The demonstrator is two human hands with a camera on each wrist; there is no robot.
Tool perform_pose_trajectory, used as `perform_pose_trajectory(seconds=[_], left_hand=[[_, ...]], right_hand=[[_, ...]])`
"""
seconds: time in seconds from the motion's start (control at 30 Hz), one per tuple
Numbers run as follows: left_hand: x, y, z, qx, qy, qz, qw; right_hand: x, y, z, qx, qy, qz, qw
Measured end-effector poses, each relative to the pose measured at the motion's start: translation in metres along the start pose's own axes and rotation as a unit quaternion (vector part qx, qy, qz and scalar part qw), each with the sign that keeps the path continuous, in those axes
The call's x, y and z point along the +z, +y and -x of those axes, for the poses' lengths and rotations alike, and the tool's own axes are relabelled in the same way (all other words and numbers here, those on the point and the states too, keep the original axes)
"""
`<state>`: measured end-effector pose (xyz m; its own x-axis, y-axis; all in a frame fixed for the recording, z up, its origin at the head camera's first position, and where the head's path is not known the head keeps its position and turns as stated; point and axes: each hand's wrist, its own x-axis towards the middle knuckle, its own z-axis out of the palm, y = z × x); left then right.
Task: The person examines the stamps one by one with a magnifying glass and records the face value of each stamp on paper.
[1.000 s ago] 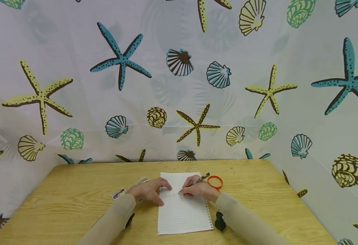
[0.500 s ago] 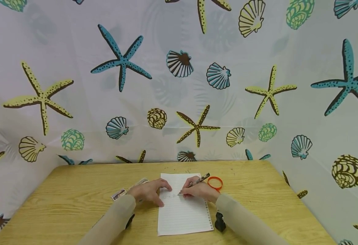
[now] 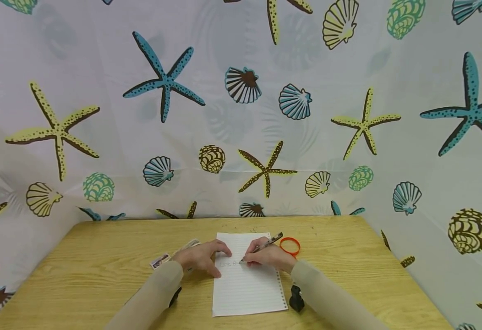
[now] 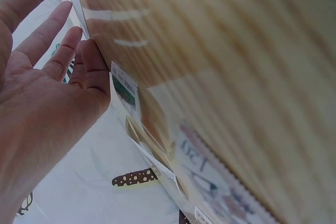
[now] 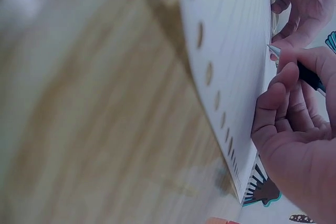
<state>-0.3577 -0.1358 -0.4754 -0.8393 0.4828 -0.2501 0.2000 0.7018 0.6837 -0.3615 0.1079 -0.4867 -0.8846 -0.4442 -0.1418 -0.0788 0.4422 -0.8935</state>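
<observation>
A sheet of lined, hole-punched paper (image 3: 247,293) lies on the wooden table. My left hand (image 3: 199,257) rests with spread fingers at its left edge, thumb and fingertips on the sheet. My right hand (image 3: 267,255) pinches a pen (image 3: 273,239), whose tip meets the page just right of a short line of handwriting (image 3: 226,264), too small to read. The right wrist view shows the pen's silver tip and dark grip (image 5: 311,76) between thumb and fingers. Beside and partly under the left hand are postage stamps (image 4: 218,174), one marked 120.
A red ring (image 3: 289,246) lies right of the sheet, near the right wrist. One small stamp (image 3: 160,261) sits left of the left wrist. Behind the wooden table (image 3: 101,256) hangs a curtain (image 3: 208,119) printed with shells and starfish.
The pen tip has shifted very slightly on the page with small movements of the right hand. My left hand has stayed in place.
</observation>
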Motion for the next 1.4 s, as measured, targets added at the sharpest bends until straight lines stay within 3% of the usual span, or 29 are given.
perform_pose_trajectory(seconds=[0.3, 1.4], left_hand=[[-0.0003, -0.0011, 0.0007, 0.004, -0.005, 0.003, 1.0], [0.0008, 0.0007, 0.0016, -0.009, -0.004, 0.007, 0.9999]], right_hand=[[0.0008, -0.0011, 0.0003, 0.009, 0.013, -0.003, 0.9999], [0.0, -0.0001, 0.0023, -0.007, -0.015, 0.0, 0.9999]])
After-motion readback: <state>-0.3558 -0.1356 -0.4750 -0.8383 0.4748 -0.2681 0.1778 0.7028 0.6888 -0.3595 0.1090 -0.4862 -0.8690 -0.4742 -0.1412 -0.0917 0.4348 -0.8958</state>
